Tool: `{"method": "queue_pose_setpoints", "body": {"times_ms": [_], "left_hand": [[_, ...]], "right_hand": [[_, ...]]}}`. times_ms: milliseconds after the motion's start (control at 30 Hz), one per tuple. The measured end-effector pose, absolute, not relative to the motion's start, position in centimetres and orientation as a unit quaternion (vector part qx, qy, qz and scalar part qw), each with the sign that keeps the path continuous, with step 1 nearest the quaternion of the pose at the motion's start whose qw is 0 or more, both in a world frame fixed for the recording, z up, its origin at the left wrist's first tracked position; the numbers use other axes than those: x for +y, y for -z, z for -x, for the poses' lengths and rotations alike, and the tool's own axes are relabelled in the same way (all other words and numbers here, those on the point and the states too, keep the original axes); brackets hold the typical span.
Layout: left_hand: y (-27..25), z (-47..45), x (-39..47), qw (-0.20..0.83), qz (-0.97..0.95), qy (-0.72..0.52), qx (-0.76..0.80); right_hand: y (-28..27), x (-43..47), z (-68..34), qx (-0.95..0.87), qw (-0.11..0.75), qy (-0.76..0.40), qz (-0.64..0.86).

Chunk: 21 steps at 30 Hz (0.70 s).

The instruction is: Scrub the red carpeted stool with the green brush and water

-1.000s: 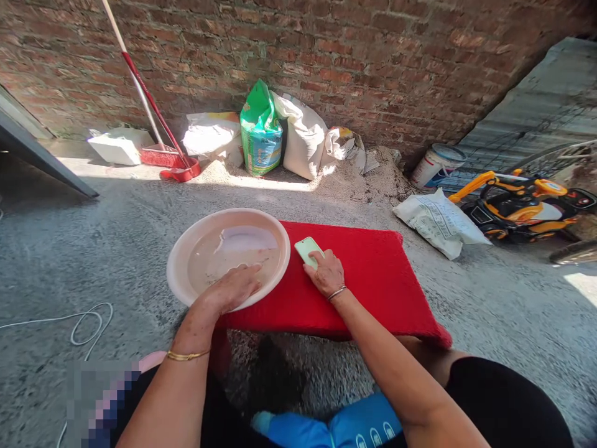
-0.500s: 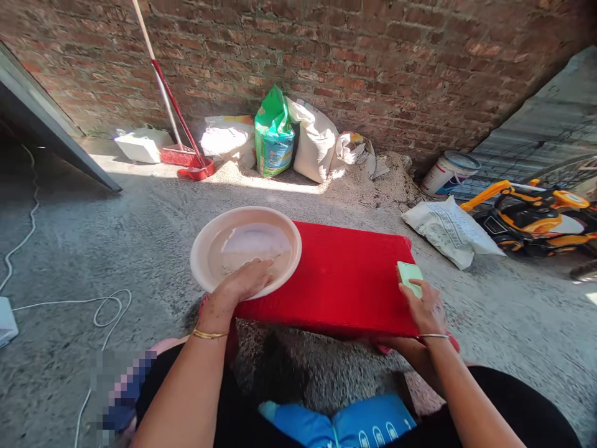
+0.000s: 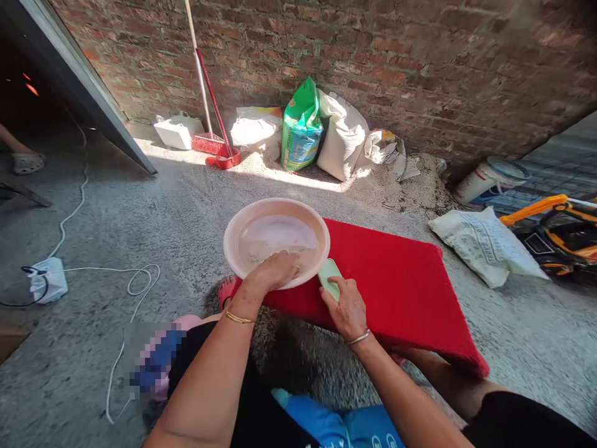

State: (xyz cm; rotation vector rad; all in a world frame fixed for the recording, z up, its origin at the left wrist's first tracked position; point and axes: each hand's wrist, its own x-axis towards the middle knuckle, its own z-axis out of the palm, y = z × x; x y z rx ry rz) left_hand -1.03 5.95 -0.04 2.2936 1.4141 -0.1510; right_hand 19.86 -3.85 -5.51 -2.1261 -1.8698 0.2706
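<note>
A pale pink basin [image 3: 232, 252] of cloudy water rests on the left part of a low bench covered in red cloth [image 3: 396, 280]. My left hand [image 3: 275, 270] reaches over the basin's near rim, its fingers stretched out at the water, with the fingertips partly hard to see. In my right hand [image 3: 347, 305] is a pale green scrub brush [image 3: 329, 277], gripped between thumb and fingers. The brush is close to the basin's right side, over the red cloth; its underside is hidden.
By the brick wall stand a broom and red dustpan [image 3: 226, 160], a green bag [image 3: 301, 130] and white sacks [image 3: 342, 140]. A flat sack [image 3: 487, 242] and an orange toy vehicle [image 3: 550, 233] lie right. A white cable [image 3: 140, 280] loops on the left floor.
My right hand has brought the scrub brush leftward across the red cloth to beside the basin. My left hand stays at the basin. The view has turned left.
</note>
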Motion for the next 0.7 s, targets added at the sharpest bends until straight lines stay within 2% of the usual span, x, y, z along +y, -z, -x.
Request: {"method": "queue_pose_setpoints", "body": {"times_ms": [133, 400, 533, 700], "left_hand": [[0.4, 1.0, 6.0, 0.211, -0.833, 0.048, 0.509], [1.1, 1.3, 6.2, 0.183, -0.840, 0.024, 0.511], [1.1, 1.3, 6.7, 0.188, -0.844, 0.048, 0.501], [0.9, 1.5, 7.4, 0.202, -0.838, 0.072, 0.503]], "right_hand": [[3.9, -3.1, -19.3, -0.645, 0.067, -0.094, 0.756], [1.2, -1.4, -19.2, -0.650, 0.011, -0.143, 0.746], [1.2, -1.0, -17.7, -0.608, 0.021, -0.191, 0.770], [2.6, -2.8, -19.4, -0.611, 0.050, -0.185, 0.768]]}}
